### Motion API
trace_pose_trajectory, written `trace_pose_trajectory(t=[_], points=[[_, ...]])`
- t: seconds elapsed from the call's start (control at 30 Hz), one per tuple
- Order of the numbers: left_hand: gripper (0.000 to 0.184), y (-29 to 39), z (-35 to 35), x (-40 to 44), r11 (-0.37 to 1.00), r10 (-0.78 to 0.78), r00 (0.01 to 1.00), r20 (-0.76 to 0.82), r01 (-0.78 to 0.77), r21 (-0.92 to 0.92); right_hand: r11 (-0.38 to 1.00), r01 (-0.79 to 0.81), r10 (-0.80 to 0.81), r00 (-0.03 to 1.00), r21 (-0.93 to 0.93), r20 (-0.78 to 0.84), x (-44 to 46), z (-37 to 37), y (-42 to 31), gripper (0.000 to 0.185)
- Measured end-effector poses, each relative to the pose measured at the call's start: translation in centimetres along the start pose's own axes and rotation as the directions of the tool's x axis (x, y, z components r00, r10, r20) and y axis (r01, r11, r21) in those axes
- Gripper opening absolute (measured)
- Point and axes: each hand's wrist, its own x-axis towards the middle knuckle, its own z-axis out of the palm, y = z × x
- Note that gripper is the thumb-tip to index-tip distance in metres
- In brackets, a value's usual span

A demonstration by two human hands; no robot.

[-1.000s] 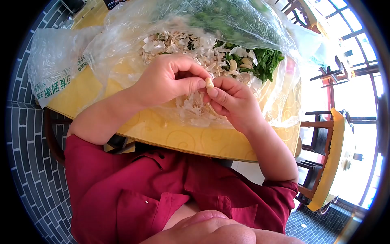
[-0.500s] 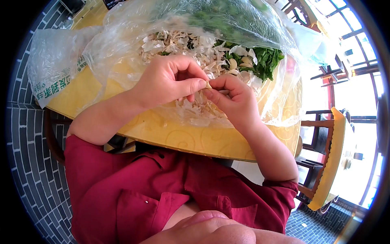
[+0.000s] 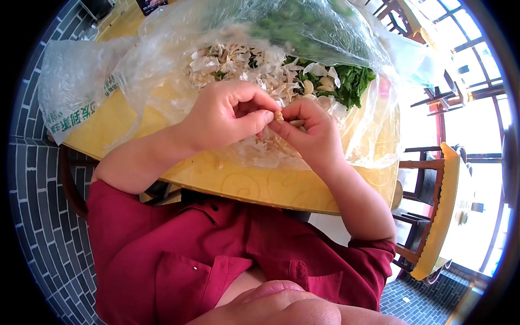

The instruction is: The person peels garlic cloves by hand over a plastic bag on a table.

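Between the fingertips of both hands is a small garlic clove (image 3: 279, 116), pale with some skin on it. My left hand (image 3: 230, 114) pinches it from the left with thumb and forefinger. From the right, my right hand (image 3: 311, 127) grips the same clove, and something pale shows inside its curled fingers. Just beyond the hands lies a heap of papery garlic skins (image 3: 238, 62). Several peeled garlic cloves (image 3: 325, 84) rest beside dark green leaves (image 3: 355, 84) to the right of the heap.
A clear plastic bag (image 3: 162, 59) spreads over the yellow-covered table (image 3: 216, 181), with more greens under it. Green-printed plastic (image 3: 70, 116) hangs at the left edge. Chairs (image 3: 422, 179) and another yellow-clothed table (image 3: 441, 216) stand to the right.
The hands stay close together with the clove between them. The clove has turned slightly and shows more of its surface, and the left hand sits a little lower.
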Motion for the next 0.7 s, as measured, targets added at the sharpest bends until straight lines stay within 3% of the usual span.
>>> trace_pose_trajectory(t=[0.27, 0.37, 0.7], points=[[0.009, -0.05, 0.06, 0.09, 1.0, 0.007, 1.0, 0.004, -0.008, 0.012, 0.989, 0.085, -0.089, 0.996, -0.118, -0.029, -0.13, 0.22, -0.03, 0.017], [0.006, 0.05, 0.31, 0.17, 1.0, 0.019, 0.999, -0.033, -0.019, 0.004, 0.991, 0.048, -0.049, 0.999, -0.126, -0.008, -0.21, 0.13, -0.65, 0.016], [0.007, -0.57, 0.36, 0.28, 0.997, 0.072, 0.997, -0.02, -0.071, 0.017, 0.952, 0.175, -0.186, 0.982, -0.251, -0.02, -0.15, 0.3, -0.09, 0.014]])
